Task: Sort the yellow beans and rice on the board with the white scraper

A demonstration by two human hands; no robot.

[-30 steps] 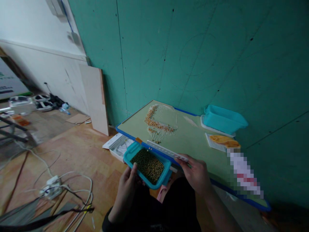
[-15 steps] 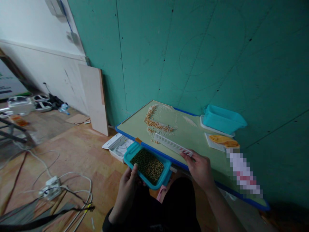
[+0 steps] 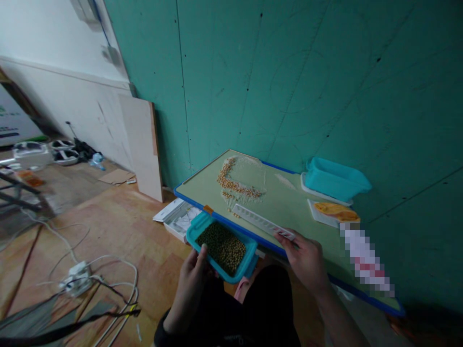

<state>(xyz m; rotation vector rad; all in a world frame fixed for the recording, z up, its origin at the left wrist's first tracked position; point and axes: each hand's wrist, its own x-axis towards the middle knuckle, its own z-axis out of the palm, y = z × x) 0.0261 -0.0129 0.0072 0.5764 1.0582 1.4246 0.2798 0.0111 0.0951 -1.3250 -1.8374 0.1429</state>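
My left hand [image 3: 193, 269] grips the near left rim of a turquoise plastic container [image 3: 249, 270], its thumb over the edge. Inside lie dark green beans [image 3: 213, 237] on the left and yellowish soybeans [image 3: 233, 253] on the right. The container is at the table's front edge. My right hand [image 3: 306, 258] is closed on the right end of a long white plastic strip [image 3: 258, 220] with a row of square slots. The strip's far end reaches over the table by a bent band of loose soybeans [image 3: 231, 183], with pale grains scattered around it.
The green tabletop [image 3: 278, 200] has a blue edge and stands against a teal wall. At its right are another turquoise container [image 3: 336, 178], an orange-yellow item [image 3: 336, 211] and a blurred-out patch. Cables and a power strip [image 3: 77, 279] lie on the floor at left.
My right hand and the white strip have shifted slightly right and toward me. My left hand keeps its grip on the container, which looks nearly unmoved.
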